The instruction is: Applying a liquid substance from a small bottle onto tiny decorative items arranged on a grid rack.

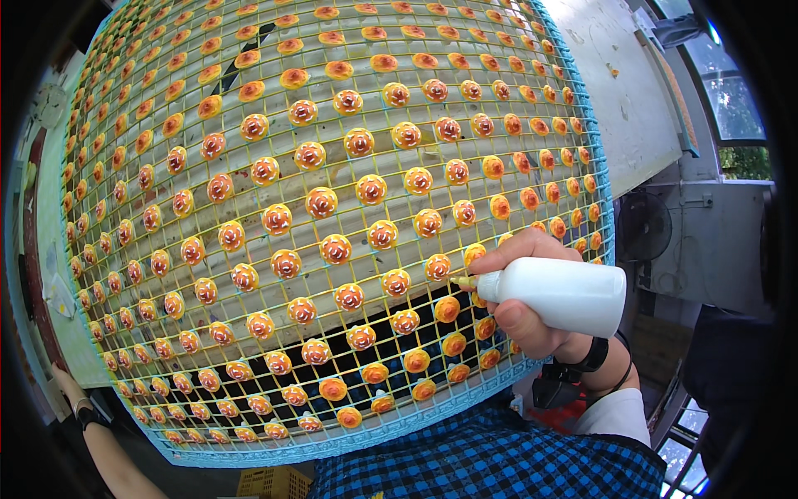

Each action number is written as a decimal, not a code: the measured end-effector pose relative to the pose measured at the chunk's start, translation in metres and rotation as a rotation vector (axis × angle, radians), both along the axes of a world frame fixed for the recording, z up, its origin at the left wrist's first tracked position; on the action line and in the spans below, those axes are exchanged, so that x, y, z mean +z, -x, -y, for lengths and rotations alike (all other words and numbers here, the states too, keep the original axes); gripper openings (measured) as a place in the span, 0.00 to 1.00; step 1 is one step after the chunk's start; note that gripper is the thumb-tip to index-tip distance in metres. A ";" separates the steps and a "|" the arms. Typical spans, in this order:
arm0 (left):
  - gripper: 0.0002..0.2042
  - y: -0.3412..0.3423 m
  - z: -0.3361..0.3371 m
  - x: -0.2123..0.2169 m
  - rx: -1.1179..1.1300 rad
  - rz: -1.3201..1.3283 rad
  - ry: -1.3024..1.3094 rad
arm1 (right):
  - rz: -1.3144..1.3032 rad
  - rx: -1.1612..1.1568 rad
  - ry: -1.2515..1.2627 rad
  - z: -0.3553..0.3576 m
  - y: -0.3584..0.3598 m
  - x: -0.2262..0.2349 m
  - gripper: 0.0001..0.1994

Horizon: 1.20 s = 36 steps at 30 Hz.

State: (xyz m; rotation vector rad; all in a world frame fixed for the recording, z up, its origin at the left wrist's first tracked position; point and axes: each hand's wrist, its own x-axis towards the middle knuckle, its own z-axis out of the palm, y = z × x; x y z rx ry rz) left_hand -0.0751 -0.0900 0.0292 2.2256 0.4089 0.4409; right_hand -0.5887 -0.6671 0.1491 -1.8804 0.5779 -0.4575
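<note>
Over the lower right part of a wire rack, the person's right hand [544, 339] is wrapped around a white plastic squeeze bottle [565, 291], held on its side. Its thin yellowish nozzle [464, 283] points left, among the decorations; whether it touches one cannot be told. Well apart, at the far left edge of the view, is the left hand [68, 387], near the rack's lower left corner; its fingers are too small and dim to tell whether they grip anything. A black band [86, 414] circles that wrist, and a black strap [592, 356] the right one.

The rack [241, 457], a yellow wire grid with a turquoise rim, fills most of the view. Rows of small round orange-and-yellow rosettes with white petal lines [322, 202] cover much of it; plain orange rosettes [447, 310] sit along the right side, nearest the person, and at the far end.

Below are a blue-and-black checked garment [465, 457] and a yellow plastic crate [278, 482]. Beyond the rack, on the right, are a pale tabletop [615, 91], a dark round fan [644, 226] and a bright window [731, 108].
</note>
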 end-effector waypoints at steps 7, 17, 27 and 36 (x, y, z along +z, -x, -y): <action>0.19 -0.001 -0.008 -0.001 0.021 0.004 0.001 | -0.034 0.023 -0.098 0.002 0.001 0.001 0.13; 0.22 -0.057 -0.044 -0.018 -0.097 -0.190 0.435 | 0.332 -0.056 -0.337 0.017 0.008 -0.005 0.16; 0.30 0.023 0.039 -0.008 -0.011 -0.190 0.369 | 0.435 -0.149 -0.469 0.011 0.002 0.002 0.11; 0.38 0.051 0.064 -0.001 0.290 -0.057 0.205 | 0.381 -0.068 -0.540 -0.003 0.012 0.027 0.10</action>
